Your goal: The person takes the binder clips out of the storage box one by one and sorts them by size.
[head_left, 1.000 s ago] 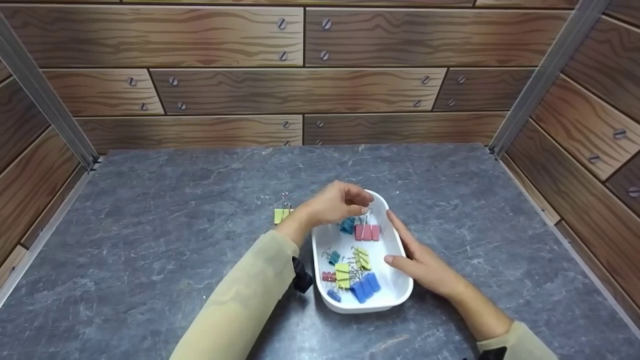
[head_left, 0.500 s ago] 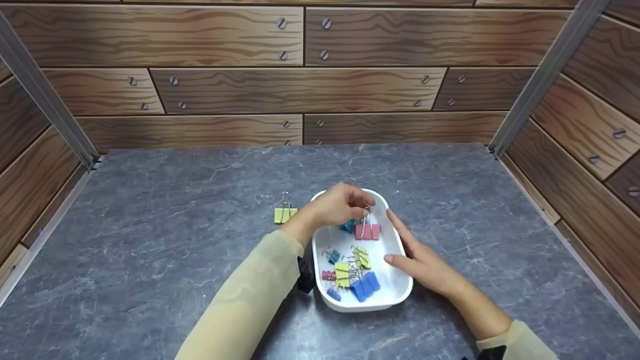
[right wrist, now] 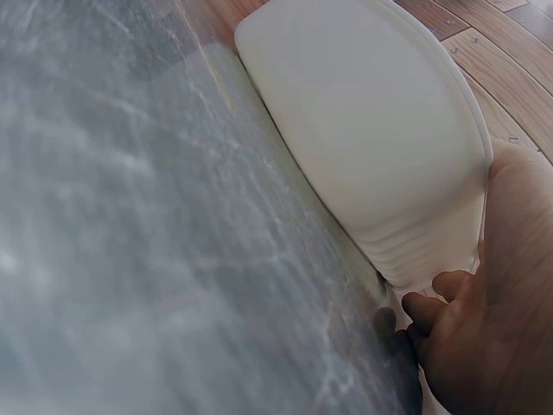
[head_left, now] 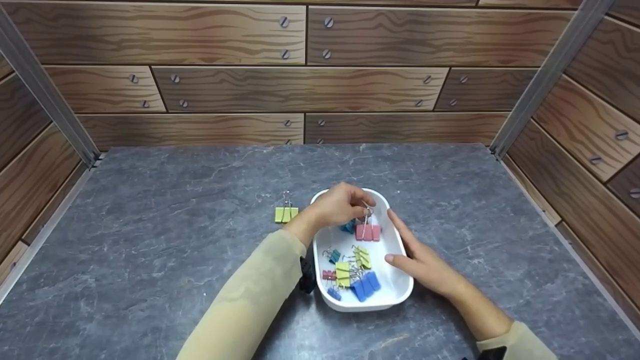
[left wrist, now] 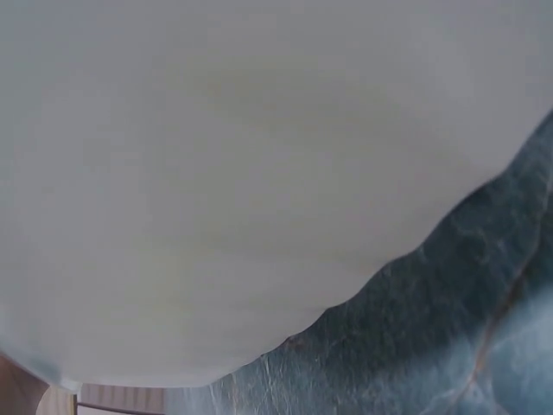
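Note:
My left hand (head_left: 340,202) reaches over the far part of a white plastic tray (head_left: 400,295). Its thumb and fingers pinch the wire handles of a pink binder clip (head_left: 367,232), which is upright inside. A teal binder clip (head_left: 348,226) is partly hidden below that hand. On the tray's right side my right hand (head_left: 425,265) holds the wall, thumb at the rim and fingers along the outside; the right wrist view shows fingertips (right wrist: 423,307) low by the tray wall (right wrist: 363,112). The tray's outer wall (left wrist: 216,190) fills most of the left wrist view.
In the tray's near half lie a blue binder clip (head_left: 365,286), a lime clip (head_left: 342,274) and several smaller clips. Another lime binder clip (head_left: 286,215) stands on the grey marbled table (head_left: 175,225), left of the tray. Wood-patterned walls (head_left: 300,90) surround the table.
The left hand has shifted slightly to the right, its fingers drawing closer around the pink binder clip's handles. More of the lime clip outside the tray shows. The right hand stays put.

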The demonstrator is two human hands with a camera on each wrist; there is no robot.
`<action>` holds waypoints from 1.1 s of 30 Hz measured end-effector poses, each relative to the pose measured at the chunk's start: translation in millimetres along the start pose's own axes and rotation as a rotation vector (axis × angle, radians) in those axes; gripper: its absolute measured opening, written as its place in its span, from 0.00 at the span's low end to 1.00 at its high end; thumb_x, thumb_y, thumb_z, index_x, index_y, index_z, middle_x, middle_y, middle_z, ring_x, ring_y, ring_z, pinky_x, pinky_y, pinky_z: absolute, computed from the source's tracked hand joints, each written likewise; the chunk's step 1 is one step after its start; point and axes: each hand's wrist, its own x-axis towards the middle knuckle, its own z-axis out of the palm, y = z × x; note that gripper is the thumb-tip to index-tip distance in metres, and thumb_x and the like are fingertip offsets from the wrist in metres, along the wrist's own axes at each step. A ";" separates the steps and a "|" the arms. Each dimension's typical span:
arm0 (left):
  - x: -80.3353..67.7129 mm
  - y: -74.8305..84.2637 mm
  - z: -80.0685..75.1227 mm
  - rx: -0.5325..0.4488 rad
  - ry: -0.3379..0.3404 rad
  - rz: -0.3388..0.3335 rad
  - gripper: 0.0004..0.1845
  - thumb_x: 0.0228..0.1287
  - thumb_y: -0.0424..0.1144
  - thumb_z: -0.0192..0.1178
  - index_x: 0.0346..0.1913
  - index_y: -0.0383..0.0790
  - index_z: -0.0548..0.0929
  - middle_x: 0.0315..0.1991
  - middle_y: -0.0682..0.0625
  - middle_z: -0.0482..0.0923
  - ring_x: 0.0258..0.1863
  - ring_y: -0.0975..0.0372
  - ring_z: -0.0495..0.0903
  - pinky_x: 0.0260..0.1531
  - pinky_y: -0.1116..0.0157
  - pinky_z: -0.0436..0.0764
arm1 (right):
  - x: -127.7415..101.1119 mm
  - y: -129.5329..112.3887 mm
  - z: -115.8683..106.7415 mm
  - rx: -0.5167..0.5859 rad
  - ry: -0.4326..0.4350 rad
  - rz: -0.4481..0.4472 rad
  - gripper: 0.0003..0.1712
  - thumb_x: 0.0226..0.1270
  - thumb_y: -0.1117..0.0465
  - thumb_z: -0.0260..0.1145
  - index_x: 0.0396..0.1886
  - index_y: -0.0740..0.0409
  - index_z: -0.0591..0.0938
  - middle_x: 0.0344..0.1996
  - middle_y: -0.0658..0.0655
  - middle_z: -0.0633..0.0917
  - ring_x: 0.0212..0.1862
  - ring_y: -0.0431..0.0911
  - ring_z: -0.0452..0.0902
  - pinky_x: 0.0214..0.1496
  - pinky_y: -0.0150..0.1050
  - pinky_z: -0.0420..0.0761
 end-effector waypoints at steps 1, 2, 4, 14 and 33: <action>0.2 0.0 0.3 -0.001 0.001 0.001 0.13 0.78 0.33 0.62 0.60 0.40 0.89 0.41 0.54 0.90 0.41 0.63 0.88 0.44 0.65 0.84 | 0.0 0.3 0.0 0.001 0.000 -0.001 0.53 0.77 0.58 0.67 0.89 0.38 0.45 0.84 0.69 0.53 0.74 0.62 0.66 0.64 0.37 0.79; 0.6 -0.2 0.7 -0.003 0.002 0.004 0.13 0.78 0.33 0.62 0.59 0.40 0.89 0.41 0.54 0.90 0.41 0.62 0.88 0.44 0.65 0.84 | 0.0 0.5 -0.2 0.000 0.001 0.000 0.53 0.77 0.58 0.67 0.89 0.38 0.45 0.84 0.69 0.53 0.74 0.62 0.66 0.64 0.36 0.79; 1.2 -0.4 1.3 -0.004 0.006 0.012 0.13 0.78 0.33 0.63 0.59 0.39 0.89 0.40 0.53 0.90 0.40 0.62 0.88 0.43 0.66 0.84 | 0.0 0.7 -0.7 -0.005 0.005 0.000 0.53 0.77 0.58 0.67 0.89 0.37 0.45 0.83 0.69 0.53 0.74 0.62 0.67 0.64 0.36 0.79; 0.1 -0.6 1.5 -0.078 0.041 0.058 0.11 0.77 0.32 0.63 0.56 0.36 0.89 0.40 0.50 0.90 0.38 0.62 0.88 0.43 0.62 0.86 | 0.0 1.2 -1.3 -0.020 0.008 -0.005 0.54 0.77 0.57 0.68 0.89 0.38 0.44 0.84 0.69 0.53 0.75 0.63 0.66 0.66 0.36 0.76; -24.3 17.7 -37.0 -0.314 0.285 0.156 0.08 0.74 0.31 0.65 0.52 0.36 0.88 0.42 0.48 0.90 0.43 0.57 0.88 0.55 0.51 0.85 | 1.1 0.6 0.3 -0.001 0.003 0.007 0.53 0.77 0.57 0.67 0.89 0.37 0.45 0.85 0.66 0.51 0.78 0.60 0.59 0.67 0.34 0.73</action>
